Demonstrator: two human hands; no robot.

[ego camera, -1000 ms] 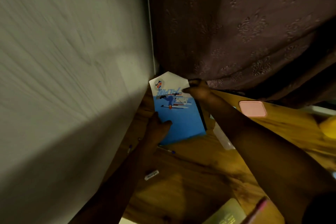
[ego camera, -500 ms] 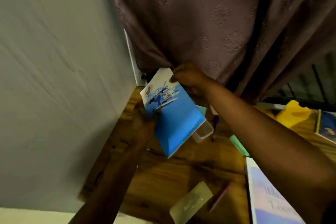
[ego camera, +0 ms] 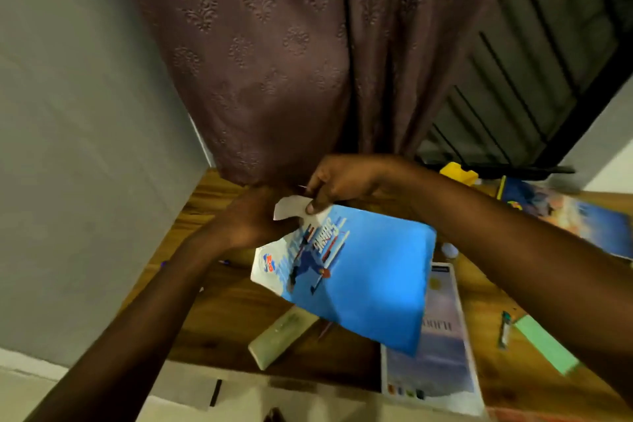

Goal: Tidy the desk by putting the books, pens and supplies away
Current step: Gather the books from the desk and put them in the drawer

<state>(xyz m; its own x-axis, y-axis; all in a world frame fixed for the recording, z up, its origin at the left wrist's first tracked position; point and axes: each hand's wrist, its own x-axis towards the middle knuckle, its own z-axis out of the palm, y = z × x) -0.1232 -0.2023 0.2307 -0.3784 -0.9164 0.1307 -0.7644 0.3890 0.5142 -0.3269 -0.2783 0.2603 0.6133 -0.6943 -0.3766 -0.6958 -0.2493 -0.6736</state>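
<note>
Both left hand (ego camera: 253, 221) and right hand (ego camera: 342, 181) grip the tilted blue book (ego camera: 370, 284).

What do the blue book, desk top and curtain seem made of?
The blue book: thin card or paper cover, slight sheen, corner curling. The desk top: wood or wood-look laminate, visible grain. The curtain: likely matte woven fabric, raised motifs, hanging folds.

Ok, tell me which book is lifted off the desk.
The bright blue book, pinched by the right hand; the pale lavender book and the colourful book lie flat on the wooden desk.
</note>
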